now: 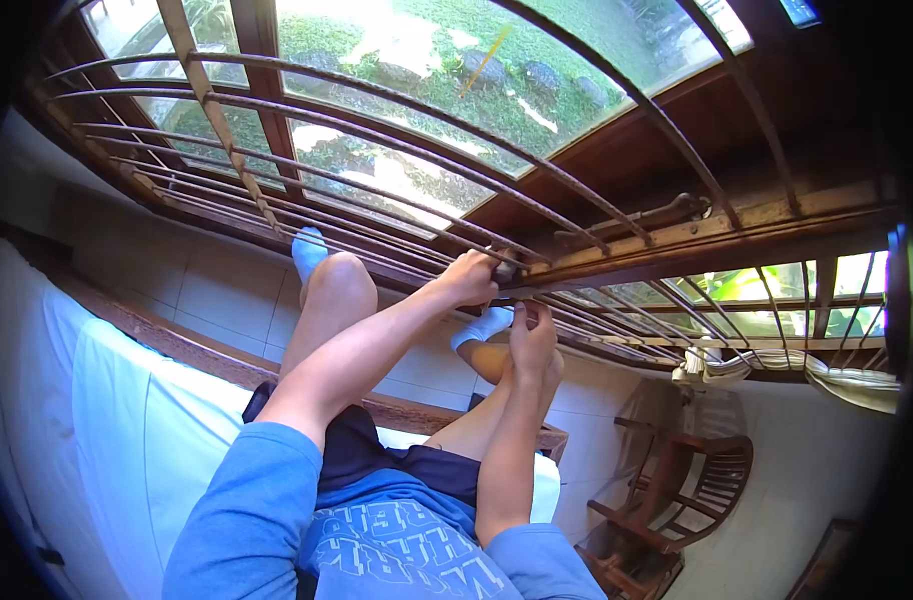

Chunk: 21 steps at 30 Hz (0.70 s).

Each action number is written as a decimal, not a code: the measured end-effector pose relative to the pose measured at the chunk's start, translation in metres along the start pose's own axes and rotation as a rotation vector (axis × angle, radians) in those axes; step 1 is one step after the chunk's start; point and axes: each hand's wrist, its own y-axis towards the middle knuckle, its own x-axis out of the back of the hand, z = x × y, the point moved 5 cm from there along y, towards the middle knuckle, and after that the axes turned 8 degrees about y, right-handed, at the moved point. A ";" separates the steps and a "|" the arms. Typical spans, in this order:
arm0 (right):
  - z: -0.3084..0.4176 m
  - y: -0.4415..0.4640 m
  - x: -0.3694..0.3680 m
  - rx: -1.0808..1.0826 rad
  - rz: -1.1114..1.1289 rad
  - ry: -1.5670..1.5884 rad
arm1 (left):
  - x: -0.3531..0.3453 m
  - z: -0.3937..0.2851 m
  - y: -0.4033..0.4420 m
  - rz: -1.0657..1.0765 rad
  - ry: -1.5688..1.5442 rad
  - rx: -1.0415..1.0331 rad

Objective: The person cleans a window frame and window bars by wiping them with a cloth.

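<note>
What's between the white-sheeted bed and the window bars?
Tiled floor, with the person's legs and socked feet over it; left arm and right arm also cross. Head view.

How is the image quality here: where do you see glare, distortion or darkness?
In the head view, sunlit patches on the grass are washed out white; the window bars look bowed, probably by the lens; the right corners are black; near the left hand and right hand, fine detail is dim.

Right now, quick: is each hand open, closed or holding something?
Left hand: curled at the window frame; any hold cannot be told.
Right hand: partly curled near the frame; any hold cannot be told.
</note>
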 end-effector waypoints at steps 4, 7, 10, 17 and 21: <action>0.003 -0.003 0.022 -0.003 -0.128 0.112 | -0.005 -0.008 -0.013 -0.132 -0.065 -0.113; -0.015 -0.011 0.057 0.133 -0.481 0.167 | 0.002 -0.012 -0.027 -0.341 -0.134 -0.303; -0.050 -0.007 0.076 -0.078 -0.439 0.197 | 0.008 -0.016 -0.029 -0.307 -0.108 -0.400; -0.047 0.005 0.058 -0.117 -0.330 0.070 | -0.013 0.000 0.004 -0.122 -0.103 -0.047; -0.023 -0.003 0.049 -0.203 -0.264 -0.232 | -0.006 -0.005 -0.003 -0.230 -0.119 -0.107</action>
